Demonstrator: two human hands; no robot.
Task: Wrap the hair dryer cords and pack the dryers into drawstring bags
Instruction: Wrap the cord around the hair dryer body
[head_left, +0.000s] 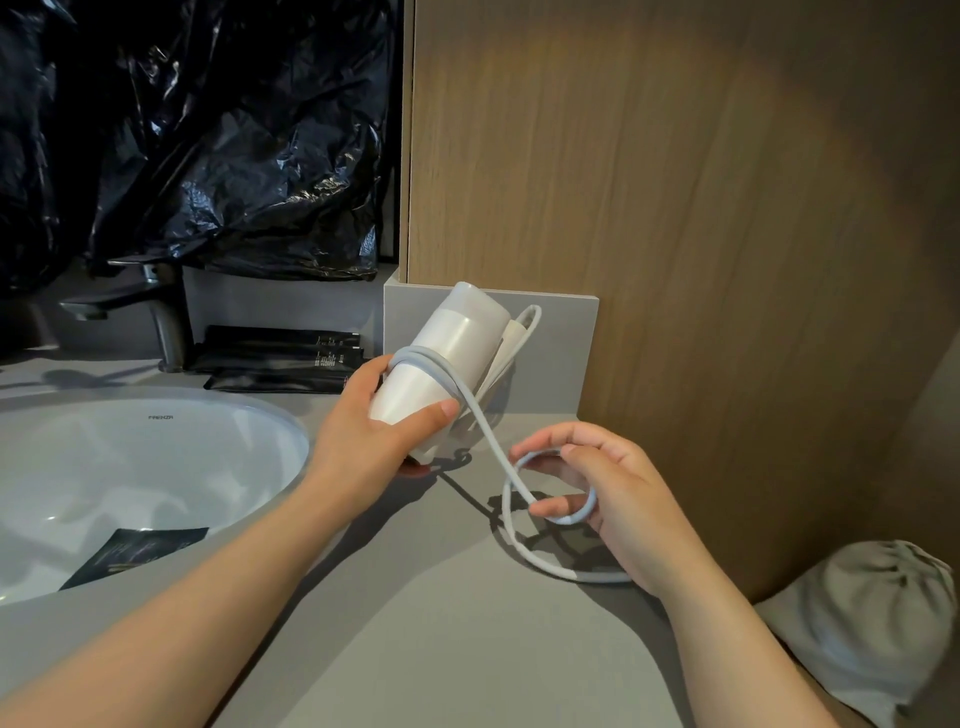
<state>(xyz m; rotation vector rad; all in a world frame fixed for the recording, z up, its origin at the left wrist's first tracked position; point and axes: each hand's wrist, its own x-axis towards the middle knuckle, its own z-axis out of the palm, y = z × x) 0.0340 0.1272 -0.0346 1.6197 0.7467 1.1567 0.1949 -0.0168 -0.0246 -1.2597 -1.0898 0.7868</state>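
My left hand (371, 423) grips the barrel of a white hair dryer (457, 343), held tilted above the grey countertop (447, 623). Its pale cord (485, 431) is wound a couple of turns around the barrel, then runs down to the right. My right hand (597, 493) holds a loop of that cord between thumb and fingers, and the slack curves along the counter under the wrist. The dryer's folded handle sits behind the barrel, partly hidden. A grey drawstring bag (872, 618), bulging and gathered at the top, lies at the lower right.
A white oval sink (156, 467) with a black sachet (135, 553) in it lies to the left. A dark tap (156, 312) and black sachets (280, 358) stand behind it. Black plastic sheeting (208, 130) covers the back wall. A wood panel (675, 182) rises on the right.
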